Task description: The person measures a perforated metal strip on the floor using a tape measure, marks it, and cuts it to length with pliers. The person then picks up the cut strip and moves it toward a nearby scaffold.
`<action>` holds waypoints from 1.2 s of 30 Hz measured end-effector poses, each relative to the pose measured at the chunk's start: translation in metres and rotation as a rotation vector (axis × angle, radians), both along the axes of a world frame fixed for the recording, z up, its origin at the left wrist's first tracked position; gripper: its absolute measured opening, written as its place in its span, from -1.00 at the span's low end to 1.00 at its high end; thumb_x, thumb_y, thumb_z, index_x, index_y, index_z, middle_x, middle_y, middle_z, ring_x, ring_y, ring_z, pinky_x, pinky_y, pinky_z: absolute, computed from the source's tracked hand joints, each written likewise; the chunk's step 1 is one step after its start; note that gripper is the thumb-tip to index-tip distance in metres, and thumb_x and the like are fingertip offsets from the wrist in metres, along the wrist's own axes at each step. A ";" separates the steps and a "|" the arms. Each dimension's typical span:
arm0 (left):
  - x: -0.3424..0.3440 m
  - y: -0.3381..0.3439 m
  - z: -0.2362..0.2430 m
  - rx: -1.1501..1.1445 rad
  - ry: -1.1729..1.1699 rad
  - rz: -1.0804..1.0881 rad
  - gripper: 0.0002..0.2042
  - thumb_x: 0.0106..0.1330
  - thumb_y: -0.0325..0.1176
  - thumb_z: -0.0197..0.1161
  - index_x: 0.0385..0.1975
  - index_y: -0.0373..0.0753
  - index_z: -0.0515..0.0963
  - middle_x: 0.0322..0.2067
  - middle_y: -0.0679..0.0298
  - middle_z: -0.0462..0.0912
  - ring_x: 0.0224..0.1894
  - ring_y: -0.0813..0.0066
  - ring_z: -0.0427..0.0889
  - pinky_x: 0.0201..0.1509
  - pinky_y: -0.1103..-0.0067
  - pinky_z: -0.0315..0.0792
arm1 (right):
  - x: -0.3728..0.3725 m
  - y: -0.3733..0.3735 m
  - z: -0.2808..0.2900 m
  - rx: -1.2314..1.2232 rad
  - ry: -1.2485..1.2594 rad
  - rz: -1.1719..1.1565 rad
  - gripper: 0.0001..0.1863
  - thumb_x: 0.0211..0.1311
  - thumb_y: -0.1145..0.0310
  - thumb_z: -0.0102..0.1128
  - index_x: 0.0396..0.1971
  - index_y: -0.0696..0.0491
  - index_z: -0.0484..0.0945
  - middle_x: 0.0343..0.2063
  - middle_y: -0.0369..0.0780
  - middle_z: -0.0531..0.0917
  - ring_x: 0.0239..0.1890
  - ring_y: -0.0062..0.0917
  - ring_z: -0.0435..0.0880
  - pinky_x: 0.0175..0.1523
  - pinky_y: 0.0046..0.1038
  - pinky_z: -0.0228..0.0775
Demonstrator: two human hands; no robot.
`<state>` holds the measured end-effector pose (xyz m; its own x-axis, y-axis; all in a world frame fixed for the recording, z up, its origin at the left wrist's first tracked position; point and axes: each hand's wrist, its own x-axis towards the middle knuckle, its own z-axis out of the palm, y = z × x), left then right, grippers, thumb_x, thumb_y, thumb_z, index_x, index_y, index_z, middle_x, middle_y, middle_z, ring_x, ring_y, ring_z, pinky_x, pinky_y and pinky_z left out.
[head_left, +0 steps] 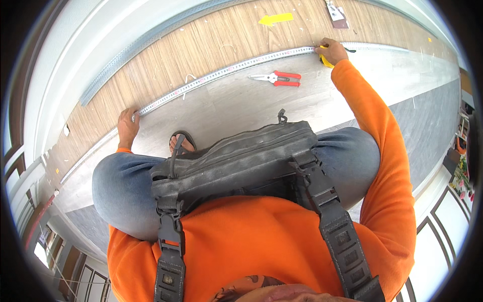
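A tape measure lies pulled out across the floor, its white blade (226, 69) running along a pale narrow strip (385, 47). My right hand (333, 51) is closed around its yellow case (326, 62) at the right end. Far to the left, my left hand (129, 126) pinches the blade's free end near the floor; the fingertips partly hide the tip. A pair of snips (276, 78) with red handles rests on the grey floor below the blade, nearer to my right hand, touched by neither hand.
Beyond the tape, a long perforated metal channel (133, 52) lies on wood-look flooring (201, 45) beside a yellow arrow (275, 19). A small dark-and-white item (336, 14) is farther right. A black bag (234, 158) hangs over my lap; my sandalled foot (182, 143) stands close by.
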<state>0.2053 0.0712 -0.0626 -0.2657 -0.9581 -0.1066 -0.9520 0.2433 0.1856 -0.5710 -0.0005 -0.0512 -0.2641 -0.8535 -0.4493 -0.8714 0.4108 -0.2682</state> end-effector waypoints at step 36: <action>-0.069 -0.096 0.055 0.519 -0.095 -0.430 -0.59 0.22 -0.25 0.42 0.03 -0.24 0.57 -0.01 0.06 0.66 0.07 0.02 0.62 0.17 0.24 0.49 | 0.065 -0.003 0.014 -0.072 0.220 0.391 -0.54 0.24 0.07 0.24 0.08 -0.03 0.61 0.16 -0.11 0.54 0.27 -0.19 0.48 0.15 -0.10 0.53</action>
<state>0.1361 -0.0245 -0.0076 -0.5780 -0.5883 -0.5656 -0.8087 0.5056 0.3006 -0.5063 -0.0035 -0.0368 0.0016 -0.9352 -0.3540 -0.9968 0.0268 -0.0754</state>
